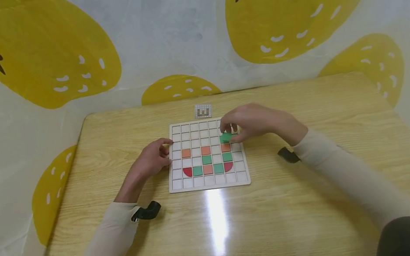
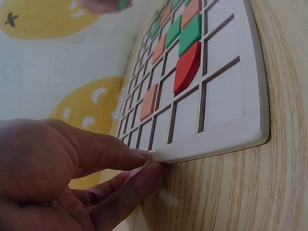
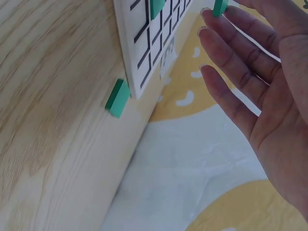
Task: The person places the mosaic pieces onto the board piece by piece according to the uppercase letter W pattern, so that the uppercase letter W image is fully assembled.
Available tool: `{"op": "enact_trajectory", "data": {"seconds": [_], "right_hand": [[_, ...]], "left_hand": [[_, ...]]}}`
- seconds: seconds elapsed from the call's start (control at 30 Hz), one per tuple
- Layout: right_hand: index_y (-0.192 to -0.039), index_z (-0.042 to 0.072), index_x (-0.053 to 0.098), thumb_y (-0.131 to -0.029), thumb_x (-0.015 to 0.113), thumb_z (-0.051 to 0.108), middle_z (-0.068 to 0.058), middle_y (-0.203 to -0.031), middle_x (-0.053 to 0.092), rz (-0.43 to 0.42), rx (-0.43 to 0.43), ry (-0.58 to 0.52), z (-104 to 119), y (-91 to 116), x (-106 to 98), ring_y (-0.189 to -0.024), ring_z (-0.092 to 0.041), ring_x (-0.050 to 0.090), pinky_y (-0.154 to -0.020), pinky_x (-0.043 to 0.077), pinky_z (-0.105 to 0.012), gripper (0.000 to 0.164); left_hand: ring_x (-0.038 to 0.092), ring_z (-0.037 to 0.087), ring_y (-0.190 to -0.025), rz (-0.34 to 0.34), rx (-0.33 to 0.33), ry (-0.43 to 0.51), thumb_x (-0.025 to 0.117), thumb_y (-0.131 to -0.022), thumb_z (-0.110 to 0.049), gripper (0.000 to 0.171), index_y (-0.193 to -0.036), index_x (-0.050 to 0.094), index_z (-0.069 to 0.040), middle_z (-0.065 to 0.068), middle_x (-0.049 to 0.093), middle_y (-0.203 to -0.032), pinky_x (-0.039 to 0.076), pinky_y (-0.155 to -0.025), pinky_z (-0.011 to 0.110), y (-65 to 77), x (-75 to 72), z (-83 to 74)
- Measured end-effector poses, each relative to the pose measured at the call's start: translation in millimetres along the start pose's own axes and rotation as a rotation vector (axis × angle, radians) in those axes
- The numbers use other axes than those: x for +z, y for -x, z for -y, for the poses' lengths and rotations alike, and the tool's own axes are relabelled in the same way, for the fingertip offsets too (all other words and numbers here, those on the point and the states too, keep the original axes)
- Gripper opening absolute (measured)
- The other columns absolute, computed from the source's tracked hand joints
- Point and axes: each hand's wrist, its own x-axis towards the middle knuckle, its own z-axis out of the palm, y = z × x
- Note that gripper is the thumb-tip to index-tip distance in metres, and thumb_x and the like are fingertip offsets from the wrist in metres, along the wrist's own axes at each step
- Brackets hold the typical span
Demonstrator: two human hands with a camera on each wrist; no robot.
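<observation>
A square grid board [image 1: 209, 181] lies flat on the table with square orange tiles [image 1: 186, 153], green tiles [image 1: 197, 171] and two rounded red tiles [image 1: 188, 172] in its cells. Between thumb and fingers, my right hand [image 1: 249, 120] pinches a green tile [image 1: 225, 137] over the board's right side, just beyond an orange tile there. Fingertips of my left hand [image 1: 151, 158] rest against the board's left edge, as the left wrist view also shows, with that hand [image 2: 62, 168] holding no tile. In the right wrist view, another green tile [image 3: 118, 98] lies on the table beside the board.
Behind the board lies a small card [image 1: 203, 110] with a dark pattern on a grid. The wooden table [image 1: 267, 225] meets a wall sheet [image 1: 174, 30] printed with yellow fruit at its back and left.
</observation>
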Motion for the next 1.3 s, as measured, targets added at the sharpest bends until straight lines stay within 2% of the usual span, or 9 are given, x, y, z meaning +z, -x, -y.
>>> {"op": "enact_trajectory", "data": {"seconds": [0.33,0.57,0.8,1.03,1.3], "right_hand": [[-0.112,0.016,0.071,-0.087,0.079,0.031,0.007,-0.097,0.069,0.03,-0.038,-0.046,7.1,-18.1,7.2,-0.09,-0.016,0.066,-0.079,0.051,-0.035,0.03],[-0.115,0.014,0.07,-0.089,0.078,0.026,0.004,-0.1,0.07,0.057,-0.048,-0.064,15.4,-29.3,8.6,-0.092,-0.017,0.066,-0.081,0.051,-0.035,0.03],[-0.115,0.018,0.07,-0.089,0.074,0.026,0.007,-0.1,0.069,0.067,-0.073,-0.049,17.2,-40.8,15.9,-0.092,-0.013,0.063,-0.079,0.05,-0.033,0.028],[-0.114,0.023,0.069,-0.091,0.072,0.032,0.01,-0.098,0.067,0.104,-0.051,-0.048,23.5,-54.3,22.0,-0.09,-0.009,0.06,-0.079,0.049,-0.031,0.025],[-0.113,0.021,0.068,-0.092,0.072,0.036,0.01,-0.096,0.066,0.106,-0.079,-0.014,32.4,-67.3,29.2,-0.084,-0.007,0.059,-0.075,0.049,-0.029,0.026]], "left_hand": [[0.053,0.027,-0.091,0.003,0.002,-0.009,0.063,-0.093,0.008,0.057,-0.146,0.048,-0.004,0.019,0.054,-0.112,0.047,-0.067,0.03,-1.0,0.3,1.3],[0.053,0.028,-0.092,-0.003,0.004,-0.024,0.063,-0.093,0.008,0.056,-0.146,0.048,-0.004,0.019,0.054,-0.112,0.046,-0.066,0.03,-0.1,0.3,-0.4],[0.053,0.028,-0.092,0.003,0.002,-0.006,0.062,-0.093,0.008,0.056,-0.147,0.048,-0.003,0.02,0.054,-0.113,0.047,-0.066,0.03,0.8,0.6,-1.2],[0.053,0.028,-0.095,0.002,-0.01,-0.022,0.062,-0.094,0.007,0.056,-0.147,0.048,-0.004,0.02,0.054,-0.115,0.048,-0.067,0.03,0.0,0.5,-0.6],[0.054,0.028,-0.093,-0.001,-0.01,-0.003,0.062,-0.094,0.007,0.056,-0.146,0.048,-0.005,0.019,0.053,-0.112,0.047,-0.068,0.03,0.9,0.3,-1.6]]}}
